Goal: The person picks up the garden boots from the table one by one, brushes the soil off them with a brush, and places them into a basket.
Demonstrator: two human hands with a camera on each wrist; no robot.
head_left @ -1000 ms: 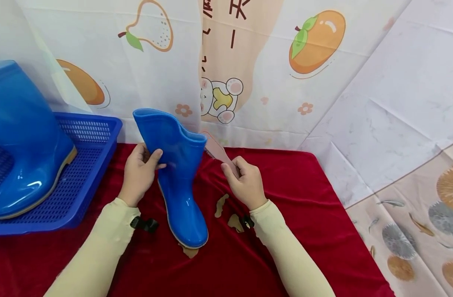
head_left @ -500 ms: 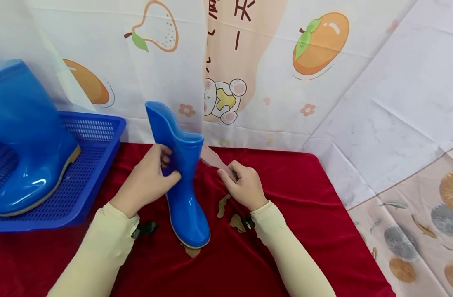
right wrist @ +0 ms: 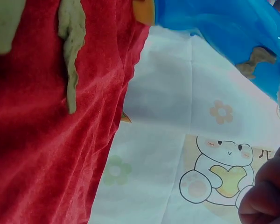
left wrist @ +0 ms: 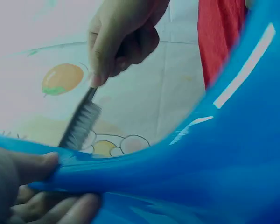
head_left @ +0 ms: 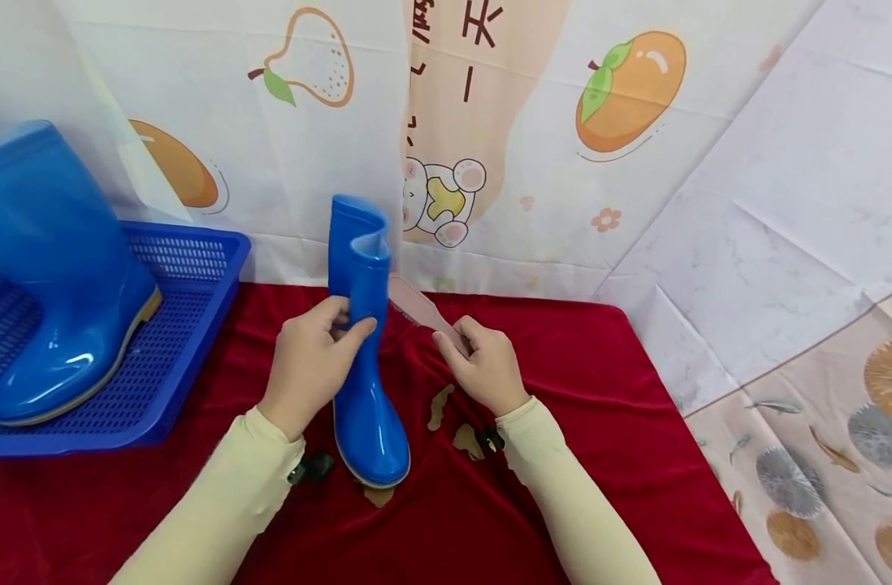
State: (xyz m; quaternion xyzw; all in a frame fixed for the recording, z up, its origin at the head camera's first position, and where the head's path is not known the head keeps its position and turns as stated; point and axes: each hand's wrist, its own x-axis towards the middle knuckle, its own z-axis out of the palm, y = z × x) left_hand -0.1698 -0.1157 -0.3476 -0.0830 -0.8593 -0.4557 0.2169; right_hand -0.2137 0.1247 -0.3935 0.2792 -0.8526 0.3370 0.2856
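- Here's my left hand (head_left: 310,357), thumb on one side and fingers curled on the other, pinching the shaft of a blue boot (head_left: 373,431) in a firm fold.
- The boot itself stands on the red cloth (head_left: 585,390) between my two hands, toe pointing my way, its opening squeezed narrow at the top.
- Over on the right, my right hand (head_left: 488,366) has its fingers closed round the handle of a pink brush (head_left: 420,309), thumb laid along it.
- The brush head slants up and left, right beside the boot's shaft; grey bristles show in the left wrist view, but whether they touch the boot I can't tell.
- And look at the right wrist view: a brown patch (right wrist: 260,56) sits on the blue surface.
- Down on the cloth, a narrow brown strip (head_left: 440,406) and a broader brown scrap (head_left: 468,440) lie to the right of the boot, near my right wrist, and another brown piece (head_left: 378,496) peeks out from under the toe.
- Off to my left, a second blue boot (head_left: 51,284) stands in a blue basket (head_left: 188,345), its toe also toward me.
- Behind it all hangs a white sheet (head_left: 548,219) printed with orange fruit, little flowers and a cartoon animal.
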